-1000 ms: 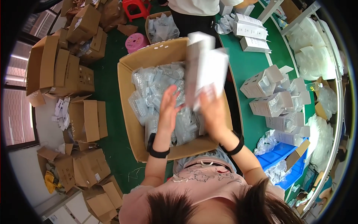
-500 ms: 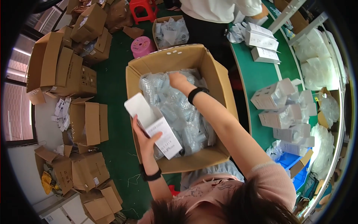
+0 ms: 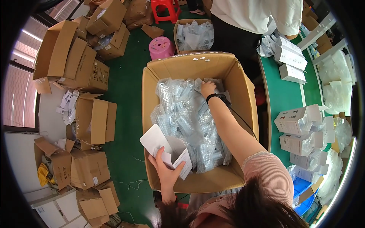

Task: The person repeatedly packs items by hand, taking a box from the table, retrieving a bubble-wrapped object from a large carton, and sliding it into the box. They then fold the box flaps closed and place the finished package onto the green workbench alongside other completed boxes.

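Note:
My left hand (image 3: 167,171) grips a white printed carton (image 3: 183,162), its lid flap raised and its mouth tilted upward. It hangs over the near left part of a large cardboard box (image 3: 163,64). Inside that box lies a heap of bubble-wrapped clear items (image 3: 186,121); what is in each wrap is hard to make out. At the heap's far side, my right hand (image 3: 208,90) is closed on a bubble-wrapped packet (image 3: 198,84), with some fingers hidden. A black band circles the right wrist.
Along the right, a green table (image 3: 279,91) bears several open white cartons (image 3: 298,119) with bubble wrap inside. A person in a white top (image 3: 247,15) stands beyond. Ahead are a pink stool (image 3: 161,47) and a smaller wrap-filled box (image 3: 194,36). Cardboard boxes (image 3: 91,117) line the left.
The whole view has shifted. My right hand has moved slightly right across the heap. The white carton in my left hand has turned, showing less of its printed side.

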Demonstrator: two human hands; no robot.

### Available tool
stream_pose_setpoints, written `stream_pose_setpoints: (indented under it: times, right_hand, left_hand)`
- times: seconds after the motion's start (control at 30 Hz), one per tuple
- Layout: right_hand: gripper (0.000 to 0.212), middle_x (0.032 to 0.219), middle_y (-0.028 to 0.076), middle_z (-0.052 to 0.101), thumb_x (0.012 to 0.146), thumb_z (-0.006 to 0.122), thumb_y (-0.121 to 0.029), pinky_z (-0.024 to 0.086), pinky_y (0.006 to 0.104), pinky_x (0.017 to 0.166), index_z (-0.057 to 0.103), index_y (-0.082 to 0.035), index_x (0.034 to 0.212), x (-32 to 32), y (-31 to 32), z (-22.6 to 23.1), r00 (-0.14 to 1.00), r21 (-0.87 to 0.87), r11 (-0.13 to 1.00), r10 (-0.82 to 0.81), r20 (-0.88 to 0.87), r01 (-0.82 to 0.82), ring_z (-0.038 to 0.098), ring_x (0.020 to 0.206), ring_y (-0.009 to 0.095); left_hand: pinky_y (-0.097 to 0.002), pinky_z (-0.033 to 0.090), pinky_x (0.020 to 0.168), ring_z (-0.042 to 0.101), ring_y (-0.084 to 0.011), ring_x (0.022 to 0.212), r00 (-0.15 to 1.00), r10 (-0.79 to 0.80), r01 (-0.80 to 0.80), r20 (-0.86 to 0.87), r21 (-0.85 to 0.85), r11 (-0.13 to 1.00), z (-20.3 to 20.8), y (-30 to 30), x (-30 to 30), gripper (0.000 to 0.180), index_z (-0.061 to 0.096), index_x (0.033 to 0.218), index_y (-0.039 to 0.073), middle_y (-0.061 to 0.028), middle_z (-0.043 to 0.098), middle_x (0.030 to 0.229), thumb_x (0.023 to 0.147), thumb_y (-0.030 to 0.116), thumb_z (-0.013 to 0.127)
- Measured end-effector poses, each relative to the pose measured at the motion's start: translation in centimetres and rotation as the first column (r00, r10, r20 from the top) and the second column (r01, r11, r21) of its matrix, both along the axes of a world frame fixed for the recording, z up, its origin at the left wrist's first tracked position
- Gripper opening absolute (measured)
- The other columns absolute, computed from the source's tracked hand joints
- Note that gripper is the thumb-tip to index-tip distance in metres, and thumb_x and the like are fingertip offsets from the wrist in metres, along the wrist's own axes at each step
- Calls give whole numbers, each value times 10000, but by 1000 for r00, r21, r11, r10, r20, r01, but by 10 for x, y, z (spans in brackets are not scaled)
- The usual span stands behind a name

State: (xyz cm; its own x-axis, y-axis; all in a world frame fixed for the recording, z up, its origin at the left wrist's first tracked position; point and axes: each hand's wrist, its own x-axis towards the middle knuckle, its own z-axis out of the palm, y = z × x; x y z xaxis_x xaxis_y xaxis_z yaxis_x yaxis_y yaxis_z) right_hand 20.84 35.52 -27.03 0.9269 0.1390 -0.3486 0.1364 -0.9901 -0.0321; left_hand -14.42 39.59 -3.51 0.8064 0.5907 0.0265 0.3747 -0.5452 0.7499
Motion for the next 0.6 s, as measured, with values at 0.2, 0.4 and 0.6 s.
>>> stream_pose_setpoints:
  times: [0.2, 0.4, 0.6]
  right_hand:
    - [577, 1206, 133, 495, 689, 644, -290, 373, 420, 875, 481, -79, 1200, -9, -30, 24, 910, -22, 999, 32, -413, -45, 460, 1113, 303]
    - [1064, 1242, 139, 418, 601, 686, -136, 426, 361, 832, -35, -116, 1384, -29, -62, 142, 827, 837, 170, 146, -544, 520, 476, 1074, 288]
    - [1022, 1224, 158, 373, 663, 618, 39, 464, 332, 768, -69, -197, 1382, -128, -186, 351, 921, 690, -629, 116, -372, 358, 483, 1011, 238]
  left_hand:
    - [-387, 361, 894, 389, -302, 1072, 994, 47, -30, 100, -164, 986, -29, -5, -10, 933, 253, 1204, 24, -166, 300, 1173, 481, 155, 826]
    - [-420, 380, 872, 408, -360, 1049, 990, -143, 143, 7, 16, 990, 7, -22, 24, 933, 258, 1176, 39, -203, 312, 1161, 471, 233, 839]
    - [-416, 398, 850, 435, -375, 1008, 856, -501, 482, 125, 156, 862, 60, -62, 63, 908, 253, 1176, 55, -215, 321, 1150, 488, 206, 826]
